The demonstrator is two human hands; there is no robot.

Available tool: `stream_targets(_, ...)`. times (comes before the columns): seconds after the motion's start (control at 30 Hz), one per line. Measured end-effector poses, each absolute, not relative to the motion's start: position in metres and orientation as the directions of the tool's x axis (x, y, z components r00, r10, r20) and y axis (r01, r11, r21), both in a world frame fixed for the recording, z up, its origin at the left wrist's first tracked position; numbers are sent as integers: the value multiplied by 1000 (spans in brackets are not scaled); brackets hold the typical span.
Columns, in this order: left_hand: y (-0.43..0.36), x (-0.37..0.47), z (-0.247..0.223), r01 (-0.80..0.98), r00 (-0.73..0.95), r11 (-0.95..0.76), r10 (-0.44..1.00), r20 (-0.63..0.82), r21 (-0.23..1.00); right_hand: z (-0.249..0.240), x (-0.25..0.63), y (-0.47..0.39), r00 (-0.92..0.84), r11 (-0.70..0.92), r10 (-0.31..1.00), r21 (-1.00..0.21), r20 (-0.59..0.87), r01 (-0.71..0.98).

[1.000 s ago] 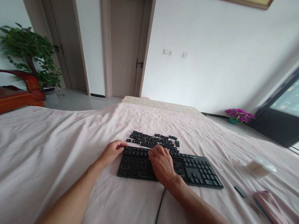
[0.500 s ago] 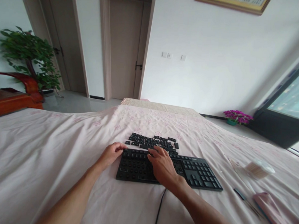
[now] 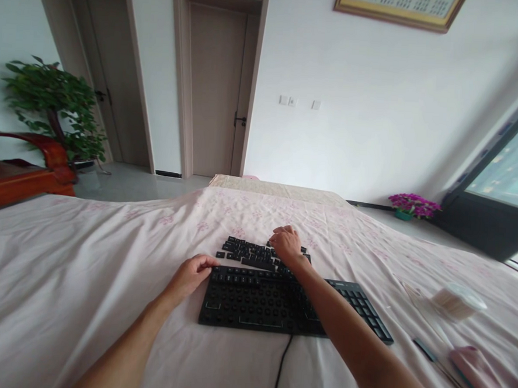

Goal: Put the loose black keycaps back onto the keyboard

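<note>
A black keyboard point(image 3: 252, 303) lies on the cloth. Much of its left and middle part shows bare key sockets, while keycaps sit along its top-left row and right side. My left hand point(image 3: 195, 271) is closed at its far left corner, thumb and finger pressed on the edge. Beyond the keyboard lies a cluster of loose black keycaps point(image 3: 249, 252). Over the right part of that cluster is my right hand point(image 3: 287, 244), its fingers bent down together among the keycaps. Whatever the fingertips hold is hidden. My right forearm covers part of the keyboard.
A pale, wrinkled cloth point(image 3: 119, 255) covers the surface. To the right stand a clear round tub of cotton swabs point(image 3: 458, 303), a dark-handled thin tool point(image 3: 425, 349) and a pink pouch point(image 3: 483, 371). The keyboard cable point(image 3: 281, 365) runs toward me.
My right hand has moved from the keyboard's top row forward to the loose keycaps, uncovering the middle sockets. My left hand has stayed at the corner. The view has tilted up slightly.
</note>
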State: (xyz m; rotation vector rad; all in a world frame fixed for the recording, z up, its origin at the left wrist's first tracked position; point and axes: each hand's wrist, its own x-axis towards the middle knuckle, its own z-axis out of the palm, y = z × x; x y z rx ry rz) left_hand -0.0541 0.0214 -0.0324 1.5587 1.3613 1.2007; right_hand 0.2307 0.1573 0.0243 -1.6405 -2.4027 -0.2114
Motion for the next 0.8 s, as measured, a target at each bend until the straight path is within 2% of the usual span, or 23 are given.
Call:
stream_targets(0.27, 21, -53, -30, 289, -1, -157, 986, 164, 944, 20, 215, 172, -379, 374, 903, 66, 202, 925)
stream_targets(0.47, 20, -54, -30, 303, 9, -177, 983, 183, 936, 23, 207, 174, -373, 369, 908, 56, 191, 928)
stream_targets(0.63, 20, -55, -32, 288, 5, -173, 984, 179, 942, 38, 207, 149, -379, 394, 890, -10, 251, 919)
stream_targets(0.8, 21, -55, -31, 285, 2, -155, 987, 161, 946, 48, 218, 98, -411, 508, 826, -194, 385, 839)
